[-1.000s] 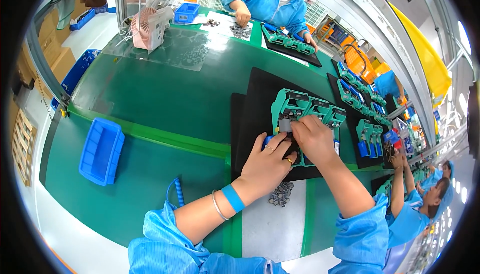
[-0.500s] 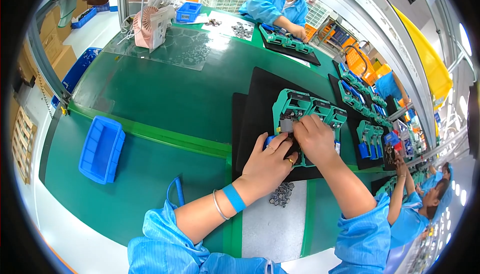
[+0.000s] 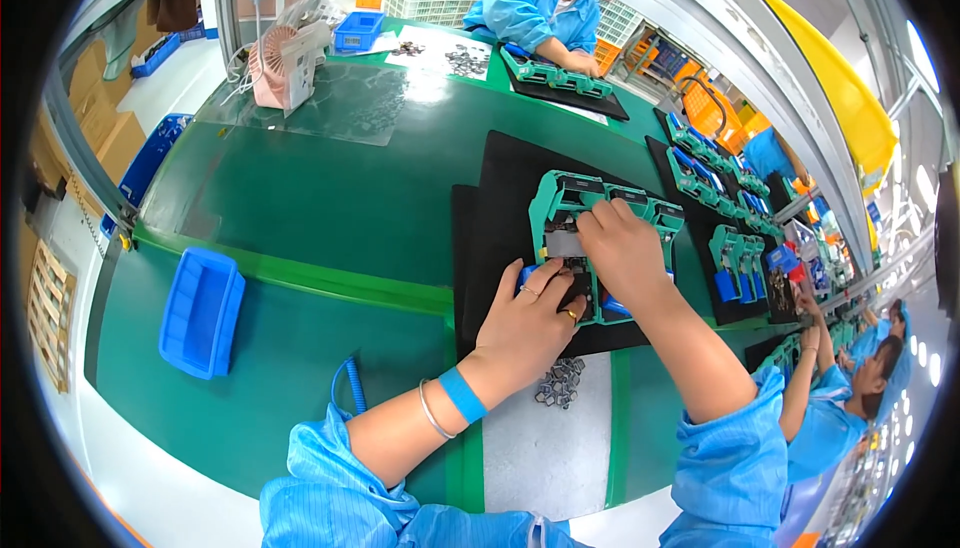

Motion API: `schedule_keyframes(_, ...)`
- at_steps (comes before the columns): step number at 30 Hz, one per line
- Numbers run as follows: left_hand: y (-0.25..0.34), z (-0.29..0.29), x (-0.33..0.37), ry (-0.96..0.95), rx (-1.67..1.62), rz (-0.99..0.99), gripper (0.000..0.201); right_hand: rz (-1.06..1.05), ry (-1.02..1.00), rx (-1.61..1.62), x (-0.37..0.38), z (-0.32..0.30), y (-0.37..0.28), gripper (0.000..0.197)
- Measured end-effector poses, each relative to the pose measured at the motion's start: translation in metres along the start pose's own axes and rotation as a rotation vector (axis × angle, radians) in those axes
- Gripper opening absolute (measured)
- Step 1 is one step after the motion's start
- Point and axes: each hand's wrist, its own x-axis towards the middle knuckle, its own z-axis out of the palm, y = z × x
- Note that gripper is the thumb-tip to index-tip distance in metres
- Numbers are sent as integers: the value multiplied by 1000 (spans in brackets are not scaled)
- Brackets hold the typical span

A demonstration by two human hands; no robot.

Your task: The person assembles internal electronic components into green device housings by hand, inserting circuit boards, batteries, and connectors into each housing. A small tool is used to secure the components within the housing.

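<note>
**Two hands at a green fixture on a black mat**

The left hand (image 3: 535, 318) rests on the near edge of one green fixture (image 3: 575, 210), fingers curled over a small dark part; its grip is narrow, and whether it pinches that part cannot be told. Two rings show on this hand, and the wrist carries one blue wrist strap (image 3: 462, 394) and one thin bangle (image 3: 430, 410). The right hand (image 3: 625, 248) lies palm down across the middle of the same fixture, fingers bent onto it; its grip cannot be told. The fixture sits on a black mat (image 3: 500, 188) on the green surface (image 3: 330, 188). Just near of the left hand, one small heap of grey metal parts (image 3: 560, 384) lies on one white sheet (image 3: 545, 458). One blue tray (image 3: 200, 313) stands well apart to the left. One pink desk fan (image 3: 272, 53) stands at the far side. Two other people in blue coats work nearby, one at the far end (image 3: 530, 13), one at the right (image 3: 850, 388); more green fixtures line the right edge, too many to count surely.
</note>
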Motion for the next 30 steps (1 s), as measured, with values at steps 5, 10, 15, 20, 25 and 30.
schedule_keyframes(5, 1, 3, 8, -7, -37, 4, 36, 148, 132, 257, -25, -19, -5, 15)
schedule_keyframes(10, -16, -8, 20, -1, -15, -2, 37, 312, 75, 636, -96, -62, -47, 16)
schedule_keyframes(15, -26, -9, 29, -40, -32, 40, 39, 451, -199, 840, -194, -68, -91, 14)
schedule_keyframes(20, -23, -16, 30, -98, 21, 107, 41, 722, -94, 977, -210, -69, -99, 12)
schedule_keyframes(25, -20, -18, 34, -154, -6, 44, 43, 809, -169, 895, -207, -66, -89, 13)
schedule_keyframes(30, -1, -25, 52, -177, -36, 8, 47, 739, -50, 877, -220, -57, -77, 11)
